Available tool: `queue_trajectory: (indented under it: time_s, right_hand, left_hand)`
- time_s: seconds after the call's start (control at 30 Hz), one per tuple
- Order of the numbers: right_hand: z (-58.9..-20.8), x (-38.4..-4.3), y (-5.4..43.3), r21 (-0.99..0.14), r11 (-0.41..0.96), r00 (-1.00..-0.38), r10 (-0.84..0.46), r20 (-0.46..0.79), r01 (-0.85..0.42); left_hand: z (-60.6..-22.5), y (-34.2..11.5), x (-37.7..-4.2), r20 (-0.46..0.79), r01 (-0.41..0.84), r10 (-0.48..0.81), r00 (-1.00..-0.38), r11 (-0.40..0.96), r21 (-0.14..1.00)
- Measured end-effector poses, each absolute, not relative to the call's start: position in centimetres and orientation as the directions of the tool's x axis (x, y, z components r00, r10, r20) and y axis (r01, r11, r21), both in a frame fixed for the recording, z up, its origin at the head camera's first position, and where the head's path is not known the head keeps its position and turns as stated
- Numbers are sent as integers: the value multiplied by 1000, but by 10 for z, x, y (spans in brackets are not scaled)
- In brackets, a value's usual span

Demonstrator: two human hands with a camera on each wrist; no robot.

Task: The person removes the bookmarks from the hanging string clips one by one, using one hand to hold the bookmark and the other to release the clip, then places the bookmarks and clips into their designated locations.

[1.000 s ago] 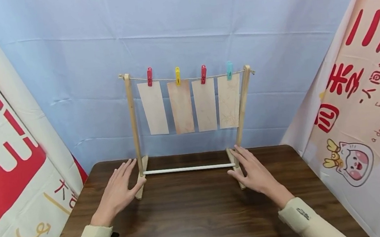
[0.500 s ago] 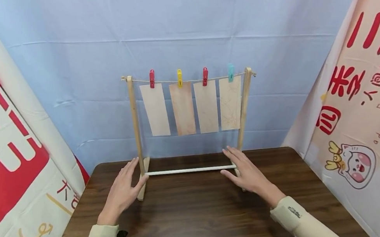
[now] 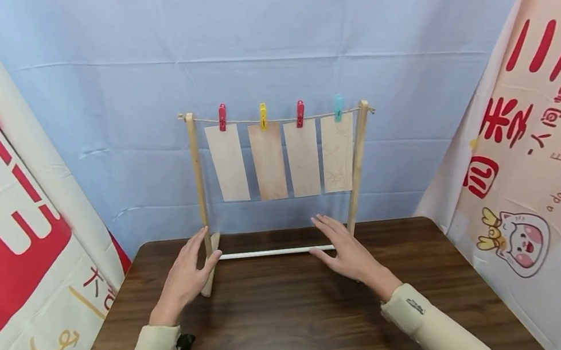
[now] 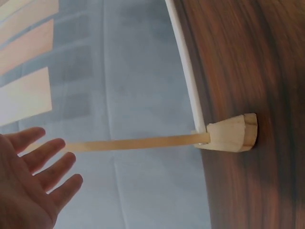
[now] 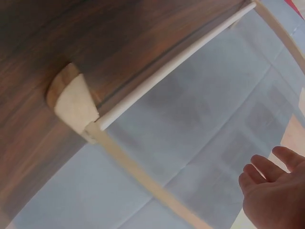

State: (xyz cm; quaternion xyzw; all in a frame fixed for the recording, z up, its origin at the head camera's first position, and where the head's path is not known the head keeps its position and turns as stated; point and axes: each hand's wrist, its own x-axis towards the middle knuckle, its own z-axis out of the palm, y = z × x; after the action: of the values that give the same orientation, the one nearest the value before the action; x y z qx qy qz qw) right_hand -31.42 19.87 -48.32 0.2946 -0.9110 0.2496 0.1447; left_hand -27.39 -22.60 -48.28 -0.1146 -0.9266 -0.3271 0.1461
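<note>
A wooden stand rises at the back of the table, with a string tied between its posts. Several paper strips hang there from clothespins: two red, a yellow one and a light blue one. A white rod joins the posts low down. My left hand, fingers extended and holding nothing, overlaps the left post's lower part in the head view. My right hand, likewise bare, covers the rod's right end and the right foot there. Both wrist views show the hands apart from the wood.
The dark wood-grain table spreads in front of the stand. A pale blue cloth hangs behind it. Printed banners stand on the left and right, beside the table's edges.
The right hand has moved left, from beside the right post to in front of the rod's right end. My left hand has shifted slightly right. The hanging strips stay as they were.
</note>
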Motion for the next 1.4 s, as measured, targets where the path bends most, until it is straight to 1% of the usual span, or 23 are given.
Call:
queue_trajectory:
  time_s: [0.27,0.37,0.63,0.93,1.23,1.4]
  right_hand:
    - [-478,-320,185,-334,684,-743,-475,471,-649]
    - [-478,-321,180,-336,672,-733,-479,482,-660]
    - [-474,-324,171,-370,666,-752,-479,453,-647]
    - [-464,-328,159,-354,644,-723,-494,483,-678]
    - [-457,-331,149,-381,632,-733,-514,446,-675]
    - [-452,-335,143,-385,612,-719,-530,450,-691]
  left_hand:
    - [-477,-220,-278,329,304,116,-937,733,609]
    - [-476,-218,-280,326,306,116,-938,719,625]
    - [-472,-216,-287,311,294,109,-944,701,650]
    - [-466,-211,-294,290,281,104,-951,675,682]
    - [-461,-206,-298,309,293,88,-947,636,714]
    - [-460,-203,-304,330,311,86,-940,617,723]
